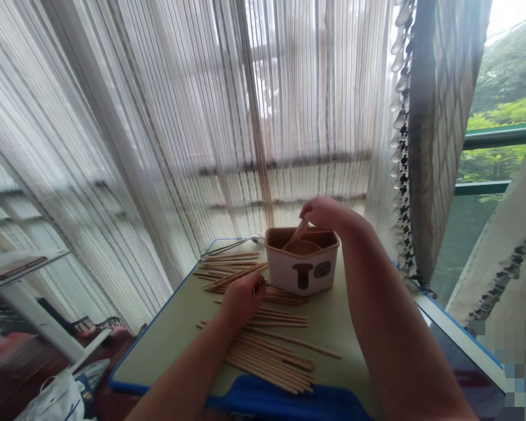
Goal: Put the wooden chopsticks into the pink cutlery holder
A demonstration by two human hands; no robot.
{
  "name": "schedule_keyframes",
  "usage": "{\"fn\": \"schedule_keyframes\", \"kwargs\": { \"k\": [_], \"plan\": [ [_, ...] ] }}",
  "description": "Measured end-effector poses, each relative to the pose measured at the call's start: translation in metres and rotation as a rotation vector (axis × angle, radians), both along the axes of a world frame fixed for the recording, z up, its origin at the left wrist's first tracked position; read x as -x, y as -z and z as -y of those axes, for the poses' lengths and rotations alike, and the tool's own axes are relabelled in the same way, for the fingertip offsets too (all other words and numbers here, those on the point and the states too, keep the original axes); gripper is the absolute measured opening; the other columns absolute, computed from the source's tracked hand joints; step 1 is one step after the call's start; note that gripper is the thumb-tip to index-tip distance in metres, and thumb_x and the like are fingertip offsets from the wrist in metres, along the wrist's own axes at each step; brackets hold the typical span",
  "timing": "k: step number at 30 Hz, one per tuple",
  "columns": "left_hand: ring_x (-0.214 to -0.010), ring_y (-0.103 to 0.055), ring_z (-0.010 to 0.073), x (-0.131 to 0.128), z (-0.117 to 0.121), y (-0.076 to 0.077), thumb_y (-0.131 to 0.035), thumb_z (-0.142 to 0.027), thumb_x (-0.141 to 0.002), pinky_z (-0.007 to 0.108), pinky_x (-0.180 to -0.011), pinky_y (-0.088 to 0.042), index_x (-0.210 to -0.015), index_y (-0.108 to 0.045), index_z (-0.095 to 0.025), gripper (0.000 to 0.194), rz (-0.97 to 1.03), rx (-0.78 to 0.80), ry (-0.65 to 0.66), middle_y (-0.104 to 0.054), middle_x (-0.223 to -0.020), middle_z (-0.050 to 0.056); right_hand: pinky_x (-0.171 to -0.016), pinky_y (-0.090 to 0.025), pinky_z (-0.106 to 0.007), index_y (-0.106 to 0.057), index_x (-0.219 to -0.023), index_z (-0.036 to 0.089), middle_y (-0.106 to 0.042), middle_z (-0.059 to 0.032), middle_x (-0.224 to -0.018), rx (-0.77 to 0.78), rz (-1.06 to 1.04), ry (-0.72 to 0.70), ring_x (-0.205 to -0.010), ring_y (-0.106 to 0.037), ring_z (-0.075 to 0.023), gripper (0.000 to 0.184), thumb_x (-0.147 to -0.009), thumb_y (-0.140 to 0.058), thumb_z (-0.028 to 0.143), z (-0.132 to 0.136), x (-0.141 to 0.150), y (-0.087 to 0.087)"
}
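Observation:
Above the box, my right hand (322, 211) pinches a few wooden chopsticks (298, 231) that slant down inside its rim. The white box (284, 273) has a brown rim and dark printed shapes; a round tan rim (302, 248) shows inside. My left hand (246, 297) is curled low at the box's near left corner, over chopsticks on the table. Whatever its fingers hold is hidden. Several loose chopsticks (272, 359) lie in rows in front, and more wooden chopsticks (228, 263) lie left of the box.
The light green table (158, 351) has a blue edge. Long metal utensils (230, 248) lie at its back left corner. Sheer striped curtains (179, 117) hang close behind. At the left stands a white shelf (26, 272), with a white bag (55, 397) below it.

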State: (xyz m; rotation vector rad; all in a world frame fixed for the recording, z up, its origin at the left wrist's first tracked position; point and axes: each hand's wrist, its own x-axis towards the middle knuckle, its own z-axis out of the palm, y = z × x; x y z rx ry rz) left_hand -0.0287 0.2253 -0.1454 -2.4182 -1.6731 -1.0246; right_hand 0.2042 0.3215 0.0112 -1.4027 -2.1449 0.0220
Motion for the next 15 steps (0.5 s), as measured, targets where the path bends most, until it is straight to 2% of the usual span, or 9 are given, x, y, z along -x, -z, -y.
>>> {"fn": "schedule_keyframes", "kwargs": {
  "k": [4,8,12,15],
  "plan": [
    [-0.061,-0.051,0.0117,-0.001,0.002,-0.002,-0.045,-0.025,-0.081,0.022,-0.06,-0.037,-0.076,-0.061,-0.019,0.018,0.003,0.013,0.0,-0.06,-0.066,0.001,-0.056,-0.041,-0.027,-0.071,-0.066,0.023,-0.067,-0.0033,-0.069,-0.012,0.023,0.006,-0.058,-0.056,-0.0147,0.019,-0.063,-0.055,0.012,0.003,0.0,-0.001],
    [-0.058,-0.049,0.01,-0.003,0.008,-0.006,-0.05,-0.023,-0.074,0.021,-0.057,-0.036,-0.074,-0.062,-0.018,0.013,-0.01,0.101,0.149,-0.059,-0.064,0.0,-0.06,-0.042,-0.028,-0.072,-0.074,0.024,-0.068,-0.0028,-0.076,-0.092,0.012,0.008,-0.063,-0.057,-0.0154,0.022,-0.065,-0.055,0.014,0.014,-0.001,-0.005],
    [-0.064,-0.051,0.0114,-0.004,0.014,-0.012,-0.057,-0.023,-0.068,0.021,-0.061,-0.038,-0.071,-0.065,-0.016,0.011,-0.036,0.164,0.313,-0.06,-0.067,0.001,-0.061,-0.042,-0.028,-0.072,-0.079,0.024,-0.067,-0.0036,-0.079,-0.208,-0.03,-0.003,-0.066,-0.056,-0.0161,0.021,-0.068,-0.056,0.016,0.048,-0.006,-0.019],
    [-0.069,-0.053,0.0129,-0.003,0.018,-0.015,-0.059,-0.024,-0.067,0.023,-0.067,-0.04,-0.07,-0.067,-0.016,0.011,-0.042,0.201,0.379,-0.062,-0.07,0.002,-0.063,-0.042,-0.028,-0.068,-0.096,0.023,-0.065,-0.004,-0.086,-0.313,-0.122,-0.012,-0.069,-0.055,-0.0155,0.029,-0.07,-0.058,0.019,0.086,-0.003,-0.026]
  ]
}}
